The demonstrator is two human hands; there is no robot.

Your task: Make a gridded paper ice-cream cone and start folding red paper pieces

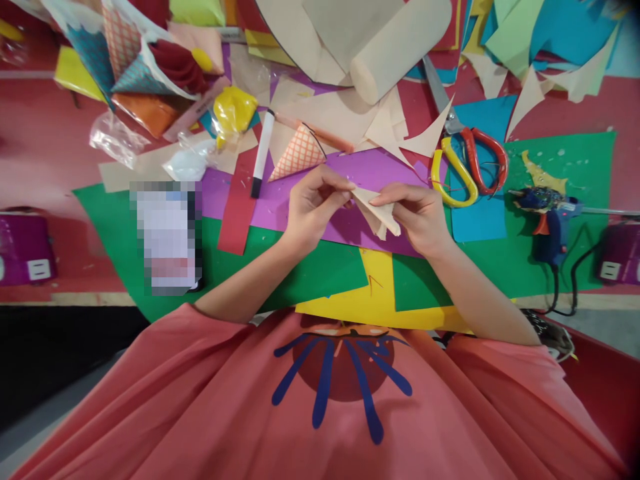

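Observation:
Between my two hands is a small piece of cream paper (376, 212), folded into a pointed, layered shape. My left hand (316, 208) pinches its left tip between thumb and fingers. On the other side my right hand (417, 215) grips the upper right edge, thumb and forefinger pressed together. Just beyond my left hand lies an orange checked paper cone (301, 152). A white marker with a black cap (263, 153) rests left of the cone. Scissors with red and yellow handles (459, 175) lie to the right of my right hand.
A phone (167, 237) with a blurred screen lies at left. On the right is a blue glue gun (550, 230) with a cord. Cream paper scraps (385, 130) and a paper roll (400, 50) lie at the back, near several patterned cones (133, 63). Coloured sheets cover the table.

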